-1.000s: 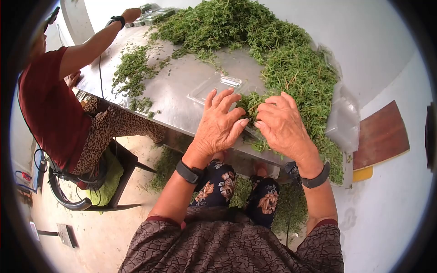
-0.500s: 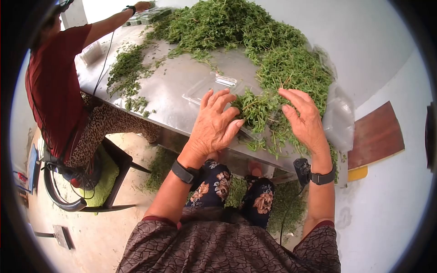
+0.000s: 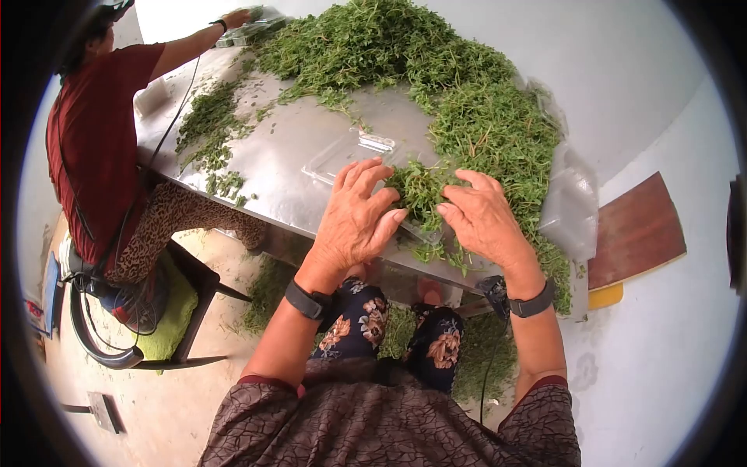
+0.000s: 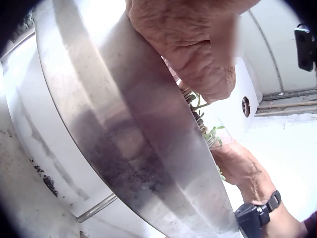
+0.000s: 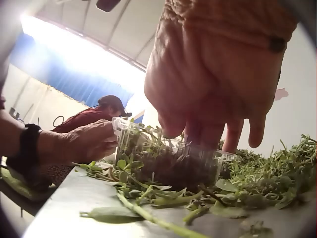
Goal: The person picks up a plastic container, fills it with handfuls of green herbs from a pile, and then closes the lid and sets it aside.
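A clear plastic box (image 5: 130, 141) filled with leafy green sprigs (image 3: 418, 187) sits near the front edge of the metal table. My left hand (image 3: 350, 222) holds the box at its left side, fingers bent and thumb low along the near corner. From the right, my right hand (image 3: 486, 222) reaches over the box; in the right wrist view its fingers (image 5: 200, 131) point down among the greens inside. The box's clear lid (image 3: 331, 159) lies flat on the far left. Loose sprigs (image 5: 153, 208) surround the box. The left wrist view mostly shows the table edge (image 4: 143, 129).
A large heap of greens (image 3: 373, 47) covers the back and right of the table. Smaller clippings (image 3: 210, 117) lie left. Clear containers (image 3: 572, 202) stand at the right edge. Another person (image 3: 101, 148) in dark red sits left, reaching toward filled boxes (image 3: 253, 29) at the back.
My right hand lifted away to the right, uncovering the greens, then came back down over the box. My left hand has stayed at the box's left side.
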The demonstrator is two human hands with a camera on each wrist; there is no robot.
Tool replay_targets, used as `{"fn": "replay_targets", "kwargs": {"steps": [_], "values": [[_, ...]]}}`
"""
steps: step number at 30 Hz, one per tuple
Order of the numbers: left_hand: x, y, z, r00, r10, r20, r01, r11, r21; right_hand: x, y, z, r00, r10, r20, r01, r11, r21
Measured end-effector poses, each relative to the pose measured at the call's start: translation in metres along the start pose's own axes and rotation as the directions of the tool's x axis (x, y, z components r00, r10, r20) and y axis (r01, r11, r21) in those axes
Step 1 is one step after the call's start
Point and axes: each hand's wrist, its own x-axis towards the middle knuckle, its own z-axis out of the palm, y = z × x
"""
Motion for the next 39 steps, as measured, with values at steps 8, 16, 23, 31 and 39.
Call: {"fn": "replay_targets", "kwargs": {"steps": [8,16,23,31,39], "values": [[0.0,0.001,-0.001,1.0,-0.001,0.005,0.001,1.0,-0.003,0.007,0.014,-0.025,0.99,0.108,-0.089,-0.111,0.994,-0.021],[0.001,0.001,-0.001,0.999,-0.015,-0.034,0.014,0.999,-0.041,0.03,0.066,-0.056,0.882,0.471,-0.02,-0.46,0.85,-0.257],[0.0,0.0,-0.001,1.0,-0.015,-0.019,0.014,0.999,-0.035,0.06,0.103,-0.044,0.734,0.657,0.172,-0.534,0.714,-0.452],[0.0,0.0,-0.001,1.0,-0.025,-0.008,0.024,0.999,-0.043,0.049,0.134,-0.023,0.853,0.521,0.029,-0.472,0.795,-0.382],[0.002,0.0,-0.001,0.999,-0.011,-0.032,0.01,0.999,-0.036,0.039,0.13,-0.053,0.833,0.541,-0.114,-0.55,0.832,-0.072]]}}
